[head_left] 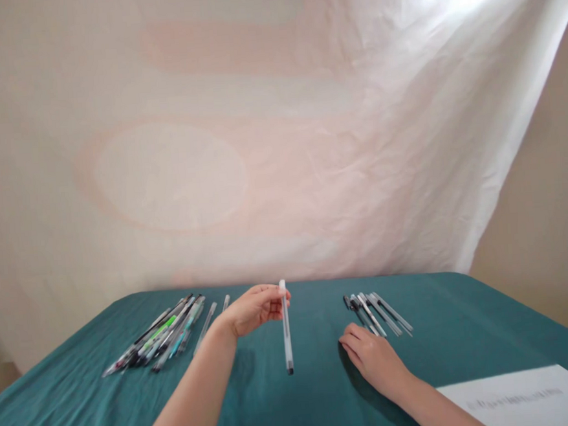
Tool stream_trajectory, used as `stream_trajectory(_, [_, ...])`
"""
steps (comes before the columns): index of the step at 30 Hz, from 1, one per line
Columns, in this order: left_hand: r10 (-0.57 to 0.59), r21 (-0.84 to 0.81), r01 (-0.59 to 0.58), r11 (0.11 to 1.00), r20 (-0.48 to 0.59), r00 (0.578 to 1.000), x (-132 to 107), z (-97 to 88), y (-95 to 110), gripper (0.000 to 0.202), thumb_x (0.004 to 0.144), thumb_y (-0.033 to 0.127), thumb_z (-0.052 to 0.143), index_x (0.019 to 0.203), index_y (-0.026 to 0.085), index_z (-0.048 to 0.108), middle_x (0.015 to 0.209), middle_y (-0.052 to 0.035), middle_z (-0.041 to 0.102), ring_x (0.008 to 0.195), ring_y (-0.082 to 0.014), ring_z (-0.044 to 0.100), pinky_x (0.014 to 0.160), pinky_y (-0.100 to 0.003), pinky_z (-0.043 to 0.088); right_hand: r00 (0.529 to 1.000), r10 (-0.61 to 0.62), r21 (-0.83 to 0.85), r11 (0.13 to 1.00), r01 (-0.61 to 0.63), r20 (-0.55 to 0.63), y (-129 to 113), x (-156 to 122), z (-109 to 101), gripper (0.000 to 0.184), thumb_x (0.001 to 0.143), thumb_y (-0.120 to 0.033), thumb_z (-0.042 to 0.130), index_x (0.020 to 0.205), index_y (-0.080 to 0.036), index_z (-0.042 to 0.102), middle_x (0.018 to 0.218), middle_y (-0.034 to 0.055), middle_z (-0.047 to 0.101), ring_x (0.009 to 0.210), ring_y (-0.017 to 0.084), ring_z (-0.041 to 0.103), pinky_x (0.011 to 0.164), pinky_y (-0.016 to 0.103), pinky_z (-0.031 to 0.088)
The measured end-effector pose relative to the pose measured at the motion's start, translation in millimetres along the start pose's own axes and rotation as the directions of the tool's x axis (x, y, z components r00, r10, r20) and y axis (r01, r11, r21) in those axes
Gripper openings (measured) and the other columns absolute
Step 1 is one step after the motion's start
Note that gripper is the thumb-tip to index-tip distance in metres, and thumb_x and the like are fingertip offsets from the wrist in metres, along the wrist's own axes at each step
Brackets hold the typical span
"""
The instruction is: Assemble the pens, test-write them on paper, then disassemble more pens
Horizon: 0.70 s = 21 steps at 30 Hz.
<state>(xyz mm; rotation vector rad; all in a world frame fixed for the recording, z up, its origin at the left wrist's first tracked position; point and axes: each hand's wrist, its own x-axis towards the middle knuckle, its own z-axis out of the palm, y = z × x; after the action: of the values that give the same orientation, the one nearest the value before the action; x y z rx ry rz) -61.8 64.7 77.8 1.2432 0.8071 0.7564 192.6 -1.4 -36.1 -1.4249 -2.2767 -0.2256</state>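
Note:
My left hand (259, 309) is closed, pinching a clear-barrelled pen (287, 333) near its whitish top end. The pen hangs almost upright above the middle of the table, its dark end pointing down. My right hand (369, 356) rests on the cloth with its fingers curled together, and nothing shows in them. Just beyond it lies a small group of pens (376, 313), side by side and slanting, some clear, some white or black. To the left of my left forearm is a larger heap of pens (166, 335), including a bright green one and light blue ones.
A dark green cloth (316, 399) covers the table. Two loose pens (207, 325) lie between the heap and my left wrist, partly hidden by the arm. White paper sheets (520, 394) with grey marks lie at the front right. Behind the table hangs a pale sheet (286, 174).

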Motion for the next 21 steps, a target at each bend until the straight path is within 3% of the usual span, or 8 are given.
stream_trajectory(7, [-0.162, -0.333, 0.230, 0.914, 0.217, 0.963, 27, 51.9, -61, 0.018, 0.072, 0.030, 0.057, 0.073, 0.012, 0.059, 0.066, -0.0025, 0.058, 0.055, -0.0087, 0.054, 0.056, -0.021, 0.043, 1.000, 0.023, -0.010, 1.000, -0.023, 0.001, 0, 1, -1, 0.023, 0.086, -0.016, 0.037, 0.088, -0.021, 0.060, 0.083, 0.0028, 0.056, 0.073, 0.013, 0.055, 0.065, 0.022, 0.043])
stream_trajectory(11, [-0.232, -0.405, 0.308, 0.861, 0.226, 0.946, 34, 71.0, -89, 0.018, 0.077, 0.027, 0.053, 0.077, 0.010, 0.057, 0.064, -0.0032, 0.057, 0.053, -0.0090, 0.054, 0.056, -0.022, 0.045, 0.998, 0.052, 0.022, 0.998, -0.052, 0.026, -1, 1, -4, 0.021, 0.084, -0.014, 0.040, 0.087, -0.021, 0.060, 0.083, 0.0024, 0.055, 0.074, 0.013, 0.055, 0.066, 0.021, 0.042])
stream_trajectory(13, [-0.267, -0.442, 0.326, 0.836, 0.190, 0.945, 36, 75.3, -96, 0.017, 0.078, 0.026, 0.052, 0.077, 0.010, 0.056, 0.061, -0.0021, 0.055, 0.050, -0.0076, 0.052, 0.049, -0.018, 0.043, 0.998, 0.055, 0.033, 0.998, -0.056, 0.029, -1, 2, -4, 0.021, 0.084, -0.014, 0.040, 0.087, -0.021, 0.060, 0.083, 0.0024, 0.055, 0.076, 0.013, 0.055, 0.067, 0.021, 0.042])
stream_trajectory(16, [-0.315, -0.502, 0.364, 0.784, 0.184, 0.931, 38, 75.1, -101, 0.016, 0.080, 0.026, 0.050, 0.078, 0.010, 0.055, 0.058, 0.0007, 0.049, 0.040, -0.0022, 0.041, 0.033, -0.010, 0.026, 0.998, 0.057, 0.043, 0.997, -0.058, 0.030, 0, 2, -4, 0.021, 0.085, -0.015, 0.039, 0.088, -0.021, 0.060, 0.084, 0.0021, 0.054, 0.077, 0.013, 0.055, 0.069, 0.021, 0.042])
stream_trajectory(18, [-0.330, -0.536, 0.393, 0.747, 0.213, 0.920, 39, 72.9, -102, 0.016, 0.080, 0.026, 0.049, 0.079, 0.010, 0.054, 0.057, 0.0024, 0.046, 0.035, 0.0006, 0.031, 0.030, -0.010, 0.015, 0.997, 0.065, 0.052, 0.996, -0.067, 0.032, -1, 2, -3, 0.022, 0.085, -0.015, 0.039, 0.088, -0.021, 0.060, 0.083, 0.0019, 0.054, 0.077, 0.013, 0.055, 0.069, 0.022, 0.042])
stream_trajectory(21, [-0.324, -0.568, 0.408, 0.715, 0.248, 0.913, 38, 70.3, -102, 0.018, 0.081, 0.027, 0.047, 0.080, 0.011, 0.053, 0.056, 0.0035, 0.042, 0.034, 0.0015, 0.026, 0.030, -0.010, 0.011, 0.996, 0.082, 0.105, 0.991, -0.085, 0.035, -2, 1, -5, 0.022, 0.085, -0.017, 0.038, 0.088, -0.022, 0.060, 0.085, 0.0018, 0.054, 0.077, 0.013, 0.055, 0.070, 0.022, 0.041])
